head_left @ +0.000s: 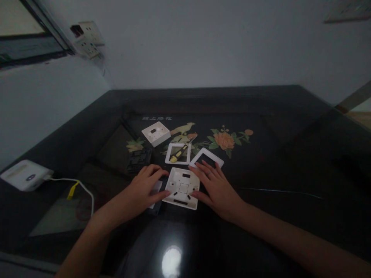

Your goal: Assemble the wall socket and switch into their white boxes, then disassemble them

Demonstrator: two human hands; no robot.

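Note:
A white square mounting box [183, 188] with slots and screw holes lies on the dark table in front of me, its hollow side up. My left hand [147, 185] grips its left edge, thumb at the wall and index finger near the upper corner. On the opposite side, my right hand [216, 189] has thumb and index finger on the box's right edge. Other right fingers reach over a white square frame [218, 158]. Partly hidden under my left hand is a dark plate with a white panel [157, 188].
Behind lie a second white box [156, 134], a black frame [139, 160], and another white frame [166, 157] with a yellow-and-black screwdriver [179, 153] across it. A white device [26, 175] with a cable is at left. A thin wire [281, 190] lies at right.

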